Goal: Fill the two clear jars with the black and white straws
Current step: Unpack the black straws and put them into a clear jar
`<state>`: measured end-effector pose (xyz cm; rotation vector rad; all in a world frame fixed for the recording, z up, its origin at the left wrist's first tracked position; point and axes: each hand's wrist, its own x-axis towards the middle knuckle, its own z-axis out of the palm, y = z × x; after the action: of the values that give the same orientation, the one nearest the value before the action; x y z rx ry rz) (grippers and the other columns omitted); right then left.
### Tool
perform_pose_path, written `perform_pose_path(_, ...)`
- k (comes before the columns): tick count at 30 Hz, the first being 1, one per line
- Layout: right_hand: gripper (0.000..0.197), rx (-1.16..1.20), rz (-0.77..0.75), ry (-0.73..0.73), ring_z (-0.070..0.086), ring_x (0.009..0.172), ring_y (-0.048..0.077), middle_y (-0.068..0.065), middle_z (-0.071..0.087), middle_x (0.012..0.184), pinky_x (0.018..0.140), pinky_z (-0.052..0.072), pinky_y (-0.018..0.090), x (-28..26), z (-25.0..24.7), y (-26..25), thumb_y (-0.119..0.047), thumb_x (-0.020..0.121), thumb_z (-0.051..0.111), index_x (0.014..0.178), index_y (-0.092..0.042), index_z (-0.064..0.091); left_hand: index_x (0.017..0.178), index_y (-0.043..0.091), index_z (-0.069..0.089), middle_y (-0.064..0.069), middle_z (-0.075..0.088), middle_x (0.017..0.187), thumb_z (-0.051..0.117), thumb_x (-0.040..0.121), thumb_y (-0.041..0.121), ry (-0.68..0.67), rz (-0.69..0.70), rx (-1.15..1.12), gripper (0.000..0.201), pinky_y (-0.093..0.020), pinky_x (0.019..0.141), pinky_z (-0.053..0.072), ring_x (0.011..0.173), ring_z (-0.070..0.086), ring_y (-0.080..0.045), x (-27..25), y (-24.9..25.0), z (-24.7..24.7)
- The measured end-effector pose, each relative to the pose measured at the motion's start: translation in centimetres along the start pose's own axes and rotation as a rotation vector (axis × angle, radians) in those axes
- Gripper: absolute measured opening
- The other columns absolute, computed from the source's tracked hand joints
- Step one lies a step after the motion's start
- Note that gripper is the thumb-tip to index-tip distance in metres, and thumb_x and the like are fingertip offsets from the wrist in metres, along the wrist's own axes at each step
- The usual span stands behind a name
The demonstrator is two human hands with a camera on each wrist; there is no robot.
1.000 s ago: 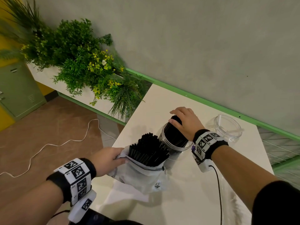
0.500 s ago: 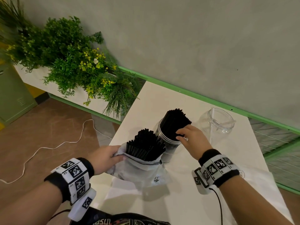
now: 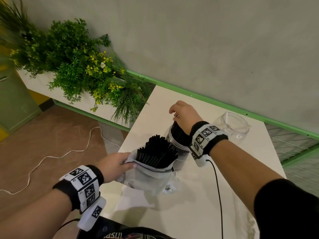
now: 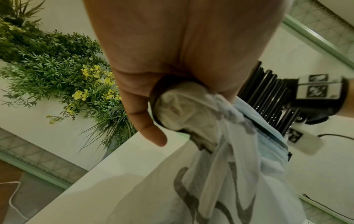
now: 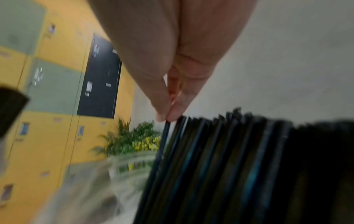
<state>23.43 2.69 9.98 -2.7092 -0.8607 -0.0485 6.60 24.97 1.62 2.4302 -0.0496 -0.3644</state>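
Head view: a white surface [image 3: 198,195] stood against a grey wall. The left hand [image 3: 114,163] gripped the rim of a white bag [image 3: 151,178] that stood near the surface's left edge with a bundle of black straws [image 3: 156,153] sticking up out of its mouth. Just behind the bag and touching it stood a clear jar [image 3: 176,142], already packed with more black straws. The right hand [image 3: 184,116] was above that jar, fingers curled down onto the straw tops. A second clear jar [image 3: 235,125] stood well apart to the right, near the wall, with no straws in it. Green plants with yellow flowers [image 3: 82,69] filled a planter to the left.

Left wrist view: the left hand [image 4: 172,68] had its fingers wrapped around bunched fabric of the bag [image 4: 220,159]; black straws [image 4: 268,97] showed beyond it.

Right wrist view, blurred: the right hand [image 5: 168,75] pinched the tip of one black straw [image 5: 164,136] between thumb and a finger, at the edge of the packed straws
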Motion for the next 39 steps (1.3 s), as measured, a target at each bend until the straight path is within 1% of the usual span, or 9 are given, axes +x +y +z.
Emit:
perform_pose_path(5,0.017,0.059,-0.002,0.078,0.058,0.093,0.026,0.010,0.056,0.110,0.086,0.049,0.041,-0.6,1.3,0.9,0.006,0.083,0.060,0.097,-0.003,0.064,0.073,0.018,0.046,0.005,0.046,0.064,0.055,0.093,0.037,-0.021,0.005,-0.018,0.029,-0.022,0.057,0.032,0.059,0.044,-0.008,0.0,0.0,-0.1)
perform_pose_path(10,0.011,0.279,0.002,0.344,0.057,0.087,0.013,-0.004,0.055,0.100,0.082,0.053,0.019,-3.7,-0.4,-0.3,-0.001,0.087,0.061,0.092,-0.010,0.065,0.067,0.020,0.040,0.006,0.043,0.061,0.055,0.093,0.036,-0.016,-0.002,-0.022,0.034,-0.022,0.055,0.030,0.057,0.041,-0.008,0.0,0.2,-0.2)
perform_pose_path(12,0.009,0.451,0.078,0.380,0.061,0.086,0.013,-0.006,0.062,0.093,0.080,0.053,0.021,-6.6,-0.5,-0.5,-0.014,0.088,0.065,0.089,-0.024,0.065,0.066,0.020,0.039,0.006,0.043,0.061,0.056,0.093,0.035,-0.001,-0.008,-0.036,0.035,-0.020,0.053,0.029,0.056,0.041,-0.007,-0.1,0.2,-0.3)
perform_pose_path(17,0.031,0.785,0.290,0.075,0.063,0.099,0.006,-0.009,0.068,0.104,0.088,0.053,0.032,-14.6,3.6,-1.1,-0.047,0.077,0.069,0.105,-0.037,0.060,0.070,0.014,0.047,0.005,0.045,0.062,0.056,0.092,0.036,0.018,0.002,-0.052,0.032,-0.021,0.053,0.029,0.056,0.041,-0.009,0.0,-0.3,-0.2)
perform_pose_path(20,0.062,0.765,0.251,-0.026,0.055,0.113,-0.002,-0.017,0.058,0.123,0.090,0.048,0.017,-16.1,5.8,-2.5,-0.053,0.073,0.075,0.126,-0.042,0.044,0.083,0.007,0.057,0.005,0.050,0.063,0.057,0.092,0.035,0.021,0.013,-0.088,0.030,-0.019,0.054,0.033,0.057,0.045,-0.006,-0.1,-0.5,0.1)
perform_pose_path(23,0.061,0.840,0.217,-0.030,0.052,0.110,-0.012,-0.027,0.055,0.119,0.088,0.042,0.009,-14.6,6.7,-4.1,-0.031,0.076,0.079,0.122,-0.046,0.041,0.084,0.012,0.062,0.004,0.056,0.064,0.057,0.092,0.032,0.034,0.021,-0.143,0.022,-0.018,0.057,0.036,0.058,0.050,-0.001,-0.3,-0.5,0.7)
perform_pose_path(27,0.051,0.746,0.208,0.068,0.052,0.106,0.012,-0.008,0.058,0.106,0.094,0.044,0.032,-12.5,7.7,-5.9,-0.051,0.064,0.075,0.106,-0.031,0.055,0.084,0.019,0.063,0.009,0.062,0.064,0.057,0.093,0.028,0.041,0.037,-0.231,0.014,-0.023,0.062,0.041,0.060,0.054,0.002,-0.4,0.2,1.4)
perform_pose_path(31,0.062,0.615,0.163,0.199,0.046,0.106,0.015,-0.005,0.050,0.105,0.097,0.038,0.026,-12.0,7.3,-5.9,-0.052,0.066,0.074,0.116,-0.018,0.060,0.075,0.035,0.055,0.020,0.060,0.062,0.059,0.092,0.021,0.135,0.079,-0.286,0.022,-0.009,0.060,0.039,0.066,0.054,0.015,-0.3,1.5,1.3)
perform_pose_path(39,0.067,0.410,0.089,0.262,0.039,0.101,0.012,-0.005,0.048,0.110,0.092,0.029,0.014,-12.0,8.0,-5.4,-0.051,0.066,0.076,0.124,-0.023,0.058,0.088,0.039,0.056,0.046,0.059,0.073,0.069,0.084,0.026,0.071,0.093,-0.378,0.019,-0.002,0.061,0.038,0.075,0.056,0.022,-0.7,1.8,1.1)
